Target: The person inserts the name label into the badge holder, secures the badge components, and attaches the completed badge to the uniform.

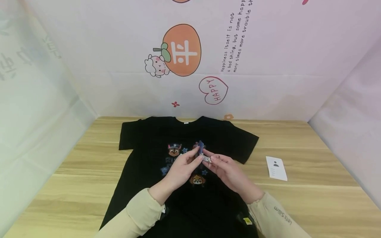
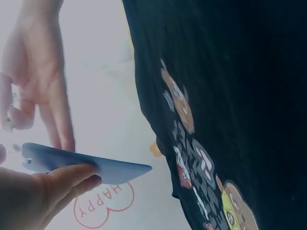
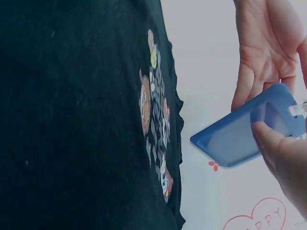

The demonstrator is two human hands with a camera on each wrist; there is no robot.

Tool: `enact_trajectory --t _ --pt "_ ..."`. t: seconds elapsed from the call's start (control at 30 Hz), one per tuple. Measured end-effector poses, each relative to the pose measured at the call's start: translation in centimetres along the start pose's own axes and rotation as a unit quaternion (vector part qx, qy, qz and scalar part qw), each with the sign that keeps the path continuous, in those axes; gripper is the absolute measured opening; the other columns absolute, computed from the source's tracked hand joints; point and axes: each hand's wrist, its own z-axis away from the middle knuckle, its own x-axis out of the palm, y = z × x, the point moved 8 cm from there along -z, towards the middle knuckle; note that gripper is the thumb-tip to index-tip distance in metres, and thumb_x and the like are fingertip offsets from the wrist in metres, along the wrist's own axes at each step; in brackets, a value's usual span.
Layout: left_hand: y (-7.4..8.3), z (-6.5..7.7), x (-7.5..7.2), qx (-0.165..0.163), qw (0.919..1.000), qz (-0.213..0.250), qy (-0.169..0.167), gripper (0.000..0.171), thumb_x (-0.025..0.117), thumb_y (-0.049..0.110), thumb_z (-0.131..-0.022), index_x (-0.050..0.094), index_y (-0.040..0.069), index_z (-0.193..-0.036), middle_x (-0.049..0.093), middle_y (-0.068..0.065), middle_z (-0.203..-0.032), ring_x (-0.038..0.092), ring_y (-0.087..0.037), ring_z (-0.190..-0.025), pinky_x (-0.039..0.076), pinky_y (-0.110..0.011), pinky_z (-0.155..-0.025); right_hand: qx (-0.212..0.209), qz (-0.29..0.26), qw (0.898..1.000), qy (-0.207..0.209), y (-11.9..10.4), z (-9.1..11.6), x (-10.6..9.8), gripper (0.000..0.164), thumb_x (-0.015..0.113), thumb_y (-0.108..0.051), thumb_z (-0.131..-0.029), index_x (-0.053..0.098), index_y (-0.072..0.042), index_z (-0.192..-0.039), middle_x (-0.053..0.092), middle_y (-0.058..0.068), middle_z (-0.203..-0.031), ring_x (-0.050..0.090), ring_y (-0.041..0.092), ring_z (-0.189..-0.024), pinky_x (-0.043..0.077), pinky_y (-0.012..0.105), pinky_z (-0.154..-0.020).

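A blue badge holder (image 1: 200, 147) with a translucent window (image 3: 231, 138) is held up above a black T-shirt (image 1: 140, 168). My left hand (image 1: 181, 168) pinches the holder between thumb and fingers, as the left wrist view also shows. From the other side, my right hand (image 1: 230, 172) pinches the strap clip (image 1: 206, 159) at the holder's end. A right fingertip lies against the holder's face in the right wrist view. The shirt is spread flat with its neckline toward the wall, and cartoon dog prints (image 1: 174, 150) show on its front, partly covered by my hands.
A white card (image 1: 276, 168) with a dark figure printed on it lies on the wooden table (image 1: 315, 198), right of the shirt. A printed white cloth wall (image 1: 125, 49) rises behind the table, and further cloth walls stand at both sides.
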Motion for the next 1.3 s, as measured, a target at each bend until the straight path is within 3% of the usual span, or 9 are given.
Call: enact_trajectory --t 0.23,0.37,0.43,0.5,0.6,0.67,0.73,1.07,1.3 --pt "0.3 0.0 0.1 0.029 0.9980 -0.048 -0.030 0.062 0.045 0.031 -0.101 0.021 0.000 -0.148 0.022 -0.017 -0.154 0.037 -0.028 -0.135 0.037 -0.040 -0.107 -0.027 0.016 0.999 -0.015 -0.7 -0.1 0.3 0.029 0.040 -0.024 -0.103 0.057 -0.021 -0.080 0.054 -0.008 -0.133 0.043 -0.003 -0.126 0.038 0.020 -0.103" --pt "0.7 0.0 -0.1 0.043 0.9958 -0.078 -0.024 0.061 0.047 0.030 -0.100 0.025 -0.002 -0.146 0.030 -0.017 -0.151 0.042 -0.026 -0.131 0.040 -0.039 -0.104 -0.041 0.014 0.999 -0.033 -1.2 0.0 0.7 0.029 0.039 -0.022 -0.103 0.058 -0.021 -0.080 0.055 -0.013 -0.131 0.042 -0.003 -0.128 0.037 0.019 -0.104" --pt "1.0 -0.1 -0.1 0.053 0.9915 -0.118 -0.018 0.059 0.045 0.030 -0.101 0.027 -0.003 -0.145 0.048 -0.020 -0.139 0.057 -0.025 -0.117 0.049 -0.031 -0.096 -0.046 0.015 0.998 -0.040 -1.3 0.1 0.9 0.030 0.039 -0.022 -0.103 0.057 -0.021 -0.079 0.055 -0.012 -0.131 0.040 -0.002 -0.129 0.036 0.020 -0.105" --pt "1.5 0.1 0.1 0.068 0.9839 -0.165 -0.011 0.057 0.043 0.030 -0.102 0.029 -0.005 -0.144 0.051 -0.020 -0.136 0.061 -0.024 -0.108 0.052 -0.030 -0.090 -0.047 0.021 0.998 -0.042 -1.5 0.2 1.0 0.030 0.039 -0.021 -0.103 0.056 -0.022 -0.078 0.055 -0.012 -0.131 0.038 -0.001 -0.131 0.036 0.019 -0.105" --pt "2.2 0.3 0.4 0.104 0.9619 -0.253 0.002 0.053 0.037 0.027 -0.103 0.032 -0.009 -0.142 0.056 -0.020 -0.130 0.062 -0.025 -0.104 0.054 -0.030 -0.087 -0.046 0.034 0.998 -0.039 -1.6 0.2 1.1 0.030 0.040 -0.022 -0.103 0.058 -0.022 -0.079 0.055 -0.010 -0.132 0.037 -0.001 -0.131 0.037 0.019 -0.104" --pt "2.6 0.5 0.5 0.127 0.9500 -0.285 0.010 0.051 0.036 0.024 -0.103 0.033 -0.011 -0.140 0.046 -0.021 -0.141 0.055 -0.027 -0.120 0.050 -0.036 -0.095 -0.049 0.039 0.997 -0.039 -1.6 0.3 1.2 0.029 0.040 -0.023 -0.102 0.061 -0.022 -0.083 0.053 -0.007 -0.136 0.040 -0.002 -0.129 0.038 0.018 -0.103" --pt "2.8 0.6 0.7 0.142 0.9403 -0.309 0.014 0.049 0.034 0.021 -0.103 0.033 -0.012 -0.140 0.048 -0.023 -0.138 0.055 -0.028 -0.119 0.051 -0.036 -0.093 -0.051 0.034 0.997 -0.042 -1.5 0.3 1.2 0.028 0.040 -0.022 -0.102 0.064 -0.023 -0.089 0.053 -0.007 -0.136 0.043 -0.003 -0.126 0.038 0.016 -0.102" --pt "2.6 0.9 1.1 0.160 0.9235 -0.347 0.031 0.048 0.030 0.019 -0.104 0.035 -0.014 -0.138 0.048 -0.023 -0.138 0.057 -0.028 -0.116 0.052 -0.037 -0.091 -0.067 -0.004 0.995 -0.077 -1.2 0.2 1.4 0.035 0.035 -0.014 -0.103 0.065 -0.022 -0.086 0.062 -0.014 -0.123 0.049 -0.001 -0.123 0.040 0.016 -0.101" --pt "3.3 1.3 0.2 0.175 0.9307 -0.309 0.088 0.039 0.030 0.009 -0.102 0.049 -0.011 -0.130 0.068 -0.016 -0.090 0.063 -0.027 -0.107 0.053 -0.038 -0.088 -0.088 -0.085 0.984 -0.128 -2.0 0.5 1.9 0.041 0.023 -0.007 -0.104 0.063 -0.013 -0.095 0.056 -0.005 -0.134 0.051 0.009 -0.125 0.040 0.023 -0.103"
